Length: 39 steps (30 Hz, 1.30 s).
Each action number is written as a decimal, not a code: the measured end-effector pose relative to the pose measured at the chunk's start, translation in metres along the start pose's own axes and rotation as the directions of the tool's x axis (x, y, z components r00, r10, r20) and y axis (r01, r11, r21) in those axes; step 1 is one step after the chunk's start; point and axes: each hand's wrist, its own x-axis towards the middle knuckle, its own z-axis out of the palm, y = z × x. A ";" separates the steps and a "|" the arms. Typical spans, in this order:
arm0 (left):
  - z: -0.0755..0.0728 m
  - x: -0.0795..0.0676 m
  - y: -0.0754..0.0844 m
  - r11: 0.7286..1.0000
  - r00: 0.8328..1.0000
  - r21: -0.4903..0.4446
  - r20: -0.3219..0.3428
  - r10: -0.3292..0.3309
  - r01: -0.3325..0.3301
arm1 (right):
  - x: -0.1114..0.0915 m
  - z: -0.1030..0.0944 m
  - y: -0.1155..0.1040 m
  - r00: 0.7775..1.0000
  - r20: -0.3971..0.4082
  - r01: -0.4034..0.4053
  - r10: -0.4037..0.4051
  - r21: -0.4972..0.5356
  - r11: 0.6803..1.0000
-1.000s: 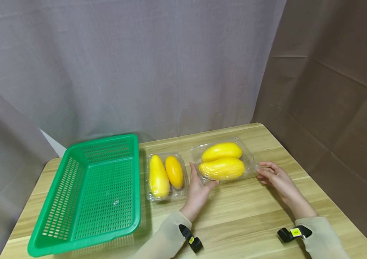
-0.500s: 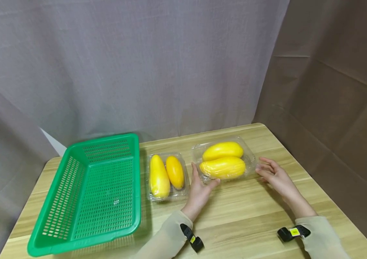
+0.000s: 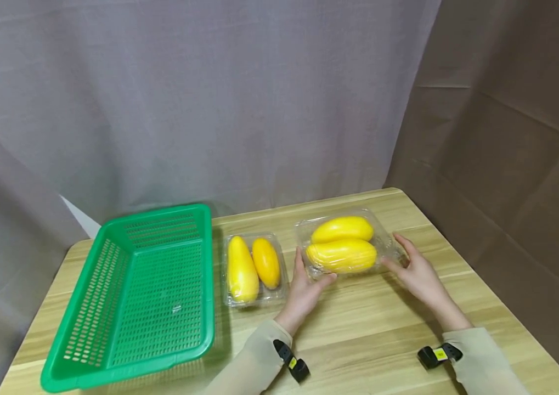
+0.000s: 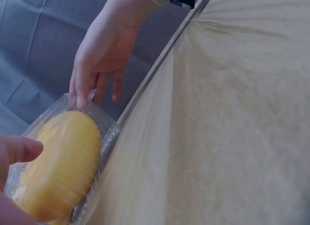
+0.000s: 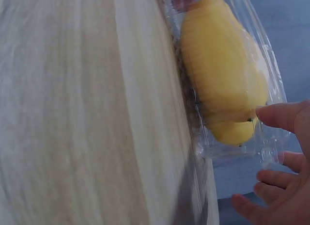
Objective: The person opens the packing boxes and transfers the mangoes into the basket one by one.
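Observation:
A clear plastic clamshell box (image 3: pixel 384 240) with two large oblong yellow fruits (image 3: pixel 342 255) lies right of centre on the table. My left hand (image 3: pixel 304 293) holds its near left corner, index finger along the left side and thumb (image 4: pixel 26 150) at the front. At the right end, my right hand (image 3: pixel 419 274) has its fingers spread, with the thumb (image 5: pixel 278 116) touching or very near the plastic. Left of my left hand stands a second clear box (image 3: pixel 279 293) holding two more yellow fruits (image 3: pixel 242 271), one larger than the other.
A green perforated plastic basket (image 3: pixel 207 307) occupies the left of the wooden table (image 3: pixel 348 340). Grey curtain cloth (image 3: pixel 259 109) hangs behind the table, and brown cloth (image 3: pixel 516 137) runs along the right side.
The right box has shifted slightly to the right, my left hand along with it. My right hand has spread its fingers and come closer round the box's right end.

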 end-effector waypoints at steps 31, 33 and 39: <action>0.002 0.000 -0.003 0.999 1.000 0.040 -0.019 0.017 -0.016 | 0.009 0.021 -0.011 0.830 -0.094 0.489 -0.549 -0.350 0.799; 0.002 0.001 -0.004 0.999 0.999 0.033 -0.021 0.031 -0.030 | 0.010 0.020 -0.012 0.816 -0.082 0.513 -0.572 -0.353 0.782; 0.003 0.000 -0.004 0.996 0.998 0.064 -0.017 0.061 -0.060 | 0.013 0.022 -0.021 0.768 -0.019 0.592 -0.641 -0.364 0.719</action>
